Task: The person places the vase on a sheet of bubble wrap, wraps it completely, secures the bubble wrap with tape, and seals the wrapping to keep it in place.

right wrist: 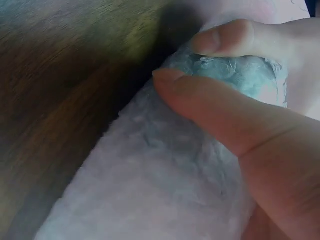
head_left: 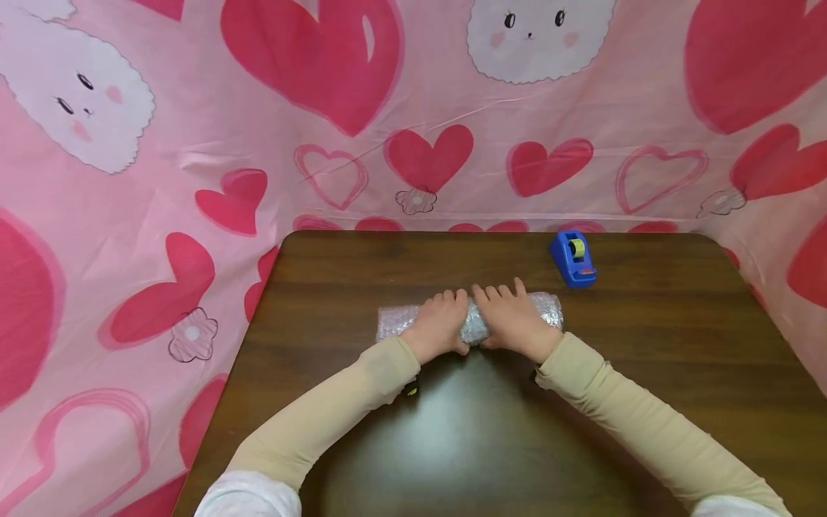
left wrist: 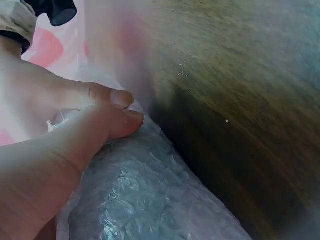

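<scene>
A roll of clear bubble wrap (head_left: 474, 324) lies sideways across the far half of the table. My left hand (head_left: 441, 324) grips it left of the middle, fingers over the top and thumb along the near side. Close beside it, my right hand (head_left: 515, 321) holds the roll right of the middle in the same way, its index finger lifted somewhat. In the left wrist view the two thumbs lie close together on the bubble wrap (left wrist: 145, 195). The right wrist view shows a bluish tint in the bubble wrap (right wrist: 225, 70) between the thumbs; whether something is inside, I cannot tell.
Behind and right of the roll stands a blue tape dispenser (head_left: 573, 260) with a yellowish roll of tape. The brown wooden table (head_left: 336, 273) has rounded far corners. A pink heart-patterned cloth (head_left: 446, 108) hangs behind it and at both sides.
</scene>
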The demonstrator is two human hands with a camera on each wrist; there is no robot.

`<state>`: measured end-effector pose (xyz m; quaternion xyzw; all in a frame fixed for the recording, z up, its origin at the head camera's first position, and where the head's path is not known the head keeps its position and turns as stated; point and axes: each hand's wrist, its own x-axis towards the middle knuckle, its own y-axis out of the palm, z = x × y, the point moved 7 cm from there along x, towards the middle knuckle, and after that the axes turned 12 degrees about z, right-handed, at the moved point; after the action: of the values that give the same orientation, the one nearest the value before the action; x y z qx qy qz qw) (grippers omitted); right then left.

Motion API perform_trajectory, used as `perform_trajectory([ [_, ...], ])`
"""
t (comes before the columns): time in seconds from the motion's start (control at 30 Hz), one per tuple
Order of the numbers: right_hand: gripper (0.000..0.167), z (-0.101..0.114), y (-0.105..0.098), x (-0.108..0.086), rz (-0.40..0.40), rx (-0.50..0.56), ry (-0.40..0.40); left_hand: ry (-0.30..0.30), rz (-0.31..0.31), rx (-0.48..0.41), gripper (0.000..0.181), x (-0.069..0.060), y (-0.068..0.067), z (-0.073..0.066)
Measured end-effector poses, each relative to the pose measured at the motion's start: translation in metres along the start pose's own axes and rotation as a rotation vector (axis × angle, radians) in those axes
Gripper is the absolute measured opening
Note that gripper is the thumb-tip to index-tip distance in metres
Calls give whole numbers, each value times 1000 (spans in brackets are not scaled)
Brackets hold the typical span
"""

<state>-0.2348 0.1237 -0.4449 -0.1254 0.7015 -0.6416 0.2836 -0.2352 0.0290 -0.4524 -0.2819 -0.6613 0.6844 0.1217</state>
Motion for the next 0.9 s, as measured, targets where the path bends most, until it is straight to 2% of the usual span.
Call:
perform_trajectory([
  [0.1, 108, -5, -2, -7, -24, 0, 1, -26, -4, -26, 80, 3, 0, -1],
  [0.2, 105, -12, -10, -20, -69, 33, -38, -50, -22, -48, 79, 3, 0, -2],
  [0.27, 95, -19, -21, -32, -121, 85, -74, -76, -19, -63, 79, 4, 0, -3],
  [0.4, 53, -49, -46, -55, -283, 206, -99, -136, 15, -112, 81, 4, 2, -6],
  [0.47, 37, -72, -54, -64, -351, 254, -62, -170, 24, -133, 82, 4, 2, -8],
  [0.57, 28, -112, -54, -72, -374, 334, 42, -226, 9, -156, 81, 4, 1, -9],
  [0.73, 28, -172, -34, -73, -297, 439, 229, -325, -15, -188, 85, 2, -3, -7],
  [0.9, 31, -209, -7, -64, -217, 504, 342, -410, -31, -191, 89, -3, -6, -2],
])
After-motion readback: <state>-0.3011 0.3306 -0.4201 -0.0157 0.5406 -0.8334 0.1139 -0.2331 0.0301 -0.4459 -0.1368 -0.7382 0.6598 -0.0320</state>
